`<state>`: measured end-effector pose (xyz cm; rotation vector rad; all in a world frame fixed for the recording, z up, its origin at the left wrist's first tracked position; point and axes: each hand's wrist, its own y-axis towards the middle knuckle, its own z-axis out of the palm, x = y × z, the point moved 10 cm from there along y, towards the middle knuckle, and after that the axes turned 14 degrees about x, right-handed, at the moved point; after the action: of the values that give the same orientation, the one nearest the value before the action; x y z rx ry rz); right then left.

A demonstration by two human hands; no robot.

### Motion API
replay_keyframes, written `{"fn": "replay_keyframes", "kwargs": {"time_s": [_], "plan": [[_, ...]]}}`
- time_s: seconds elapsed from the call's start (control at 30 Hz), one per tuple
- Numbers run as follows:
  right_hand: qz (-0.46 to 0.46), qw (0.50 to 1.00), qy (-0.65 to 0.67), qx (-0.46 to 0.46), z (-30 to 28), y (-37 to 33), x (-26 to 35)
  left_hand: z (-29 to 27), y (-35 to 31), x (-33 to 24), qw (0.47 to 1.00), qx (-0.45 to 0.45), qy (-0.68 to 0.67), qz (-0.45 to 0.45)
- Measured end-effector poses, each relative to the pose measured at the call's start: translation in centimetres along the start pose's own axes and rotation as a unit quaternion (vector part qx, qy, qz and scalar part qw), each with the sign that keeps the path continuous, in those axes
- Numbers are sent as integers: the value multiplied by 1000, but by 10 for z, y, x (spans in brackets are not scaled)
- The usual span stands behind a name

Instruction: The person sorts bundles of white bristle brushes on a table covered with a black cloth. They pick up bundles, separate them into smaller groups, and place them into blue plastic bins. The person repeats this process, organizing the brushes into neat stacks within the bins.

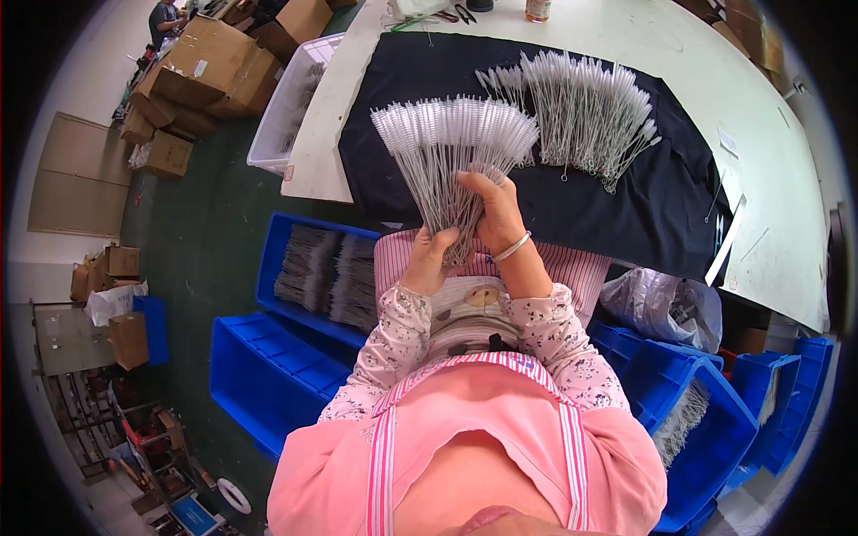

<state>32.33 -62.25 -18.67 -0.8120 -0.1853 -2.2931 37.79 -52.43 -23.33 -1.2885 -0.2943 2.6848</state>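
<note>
A fanned bundle of thin wire brushes with white bristle heads is held up in front of me, bristles pointing away. My left hand grips the wire stems near their looped lower ends. Higher up the stems on the right side, my right hand is wrapped round the bundle, its thumb lying across the wires. Beyond the bundle to the right, a pile of similar brushes lies on the black cloth, heads away from me and looped ends toward me.
The black cloth covers part of a white table. Blue bins stand at my left, one holding brushes. More blue bins and a clear plastic bag are at my right. A white crate touches the table's left side; cardboard boxes lie beyond.
</note>
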Motion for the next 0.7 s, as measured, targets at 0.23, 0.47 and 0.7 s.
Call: {"fn": "replay_keyframes", "kwargs": {"time_s": [0.23,0.47,0.7], "plan": [[44,998,34,42,5,4,-4,6,-3,-6,999,-18,8,43],[46,994,59,82,10,2,-2,-4,-1,0,999,18,40,18],[21,997,60,53,-4,7,-4,-2,2,-6,995,12,70,66]]}}
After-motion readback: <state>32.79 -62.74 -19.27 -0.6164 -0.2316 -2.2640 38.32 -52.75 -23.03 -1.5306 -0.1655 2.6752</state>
